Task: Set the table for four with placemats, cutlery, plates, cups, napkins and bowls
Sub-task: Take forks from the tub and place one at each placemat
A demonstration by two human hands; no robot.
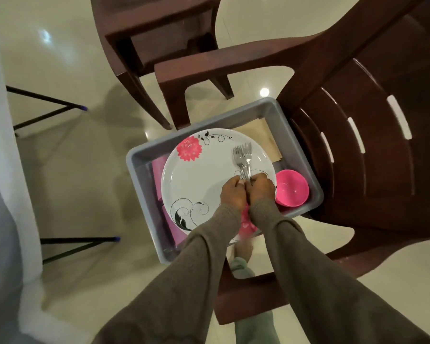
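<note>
Over the plate (204, 175), both hands grip forks (242, 156) (tines pointing away).

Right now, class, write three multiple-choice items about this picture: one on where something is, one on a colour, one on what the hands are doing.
1. Where does the grey tub sit?
A. on a chair seat
B. on a shelf
C. in a sink

2. What colour is the bowl beside the plate?
A. green
B. pink
C. black

3. What are the left hand and right hand doing?
A. hanging idle
B. lifting the bowl
C. gripping the forks

Answers:
1 A: the tub rests on the brown chair, overhanging its edge.
2 B: the bowl in the tub's corner is bright pink.
3 C: both hands close round the fork handles above the plate, prongs pointing away.
</note>
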